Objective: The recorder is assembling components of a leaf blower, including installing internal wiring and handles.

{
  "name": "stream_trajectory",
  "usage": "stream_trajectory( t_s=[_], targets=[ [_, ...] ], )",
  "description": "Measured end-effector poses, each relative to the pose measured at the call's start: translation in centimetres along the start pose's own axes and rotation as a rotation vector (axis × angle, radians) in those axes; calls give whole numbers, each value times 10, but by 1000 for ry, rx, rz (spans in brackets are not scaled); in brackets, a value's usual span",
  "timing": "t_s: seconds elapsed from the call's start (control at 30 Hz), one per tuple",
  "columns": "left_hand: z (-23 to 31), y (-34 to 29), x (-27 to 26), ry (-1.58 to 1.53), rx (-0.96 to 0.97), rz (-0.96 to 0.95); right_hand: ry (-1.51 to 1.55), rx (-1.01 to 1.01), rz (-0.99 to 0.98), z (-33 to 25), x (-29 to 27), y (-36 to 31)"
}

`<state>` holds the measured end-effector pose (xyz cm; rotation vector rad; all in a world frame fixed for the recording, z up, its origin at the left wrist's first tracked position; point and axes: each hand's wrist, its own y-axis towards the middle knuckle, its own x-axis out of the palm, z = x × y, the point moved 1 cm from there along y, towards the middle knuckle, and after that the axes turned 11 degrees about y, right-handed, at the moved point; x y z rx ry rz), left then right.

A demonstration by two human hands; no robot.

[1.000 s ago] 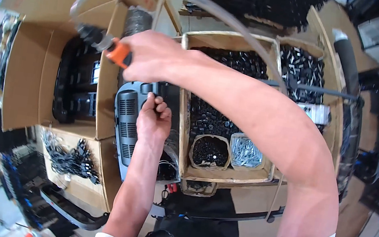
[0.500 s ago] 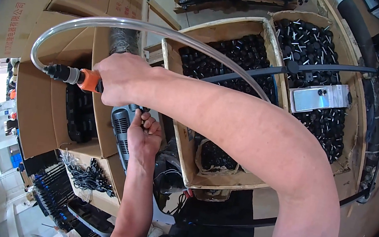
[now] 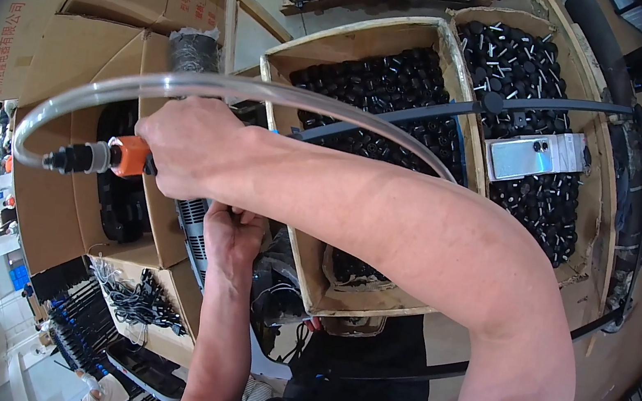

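Note:
My right hand [image 3: 195, 144] is wrapped round an air-powered driver [image 3: 130, 156], whose orange end shows beside my fist. A clear air hose [image 3: 226, 88] loops from its black fitting over my forearm; the tool's working end is hidden beneath the hand. Just below, my left hand [image 3: 235, 239] has its fingers curled by a grey vented machine housing [image 3: 193, 235]. My right fist partly covers those fingertips, so what they pinch cannot be made out. The housing stands beside an open carton [image 3: 61, 216].
Right of my hands, a wooden bin [image 3: 302, 268] holds black parts; another holds black knobs with metal studs [image 3: 515, 68], a phone [image 3: 520, 157] lying on them. A dark bar [image 3: 400, 117] crosses both. Coiled cables [image 3: 144, 299] lie at left. A wrapped dark roll [image 3: 194, 53] stands behind.
My right hand with the driver has moved slightly lower and left, and the hose has swung left with it. My left fingers are now more covered. The whole view has shifted a little.

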<state>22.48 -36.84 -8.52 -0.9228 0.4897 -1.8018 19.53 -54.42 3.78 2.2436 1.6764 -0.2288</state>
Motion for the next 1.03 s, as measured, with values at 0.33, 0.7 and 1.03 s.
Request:
stream_trajectory(
  t_s=[0.33,0.7,1.03],
  targets=[
    [45,-54,-12,319,100,-54,23,10,15,2,-7,2],
    [163,-99,84,1401,1005,-241,6,162,12,-7,1,3],
    [164,-93,67,1510,1004,-255,-149,154,32,3,7,3]
  ],
)
